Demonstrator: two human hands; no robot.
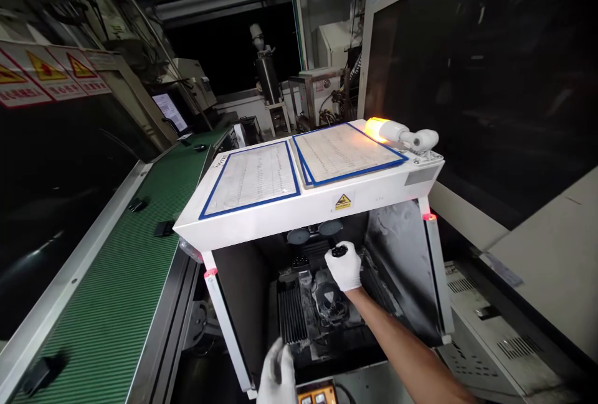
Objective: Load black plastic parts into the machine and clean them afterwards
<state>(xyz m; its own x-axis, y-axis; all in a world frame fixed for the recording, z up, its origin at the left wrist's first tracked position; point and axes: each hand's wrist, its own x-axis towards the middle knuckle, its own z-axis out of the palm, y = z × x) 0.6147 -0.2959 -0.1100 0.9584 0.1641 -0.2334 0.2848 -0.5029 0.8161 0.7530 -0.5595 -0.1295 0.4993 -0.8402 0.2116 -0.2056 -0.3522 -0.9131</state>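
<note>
Inside the white-framed machine, my right hand (pixel 346 267), in a white glove, is closed round a small black part (pixel 339 251) with its dark top showing. Below it lies a dark fixture (pixel 329 298) with a round centre. Another black part (pixel 300 261) sits to the left of that hand, on a small mount. At the bottom edge, my left hand (pixel 276 376), also gloved in white, is outside the opening with nothing visible in it, its fingers pointing up and slightly apart.
A green conveyor (pixel 126 254) on the left carries several black parts. Framed sheets (pixel 252 177) and a lit orange lamp (pixel 383 129) are on the machine's top. Side posts (pixel 228 329) flank the opening. An orange control panel (pixel 317 393) is near my left hand.
</note>
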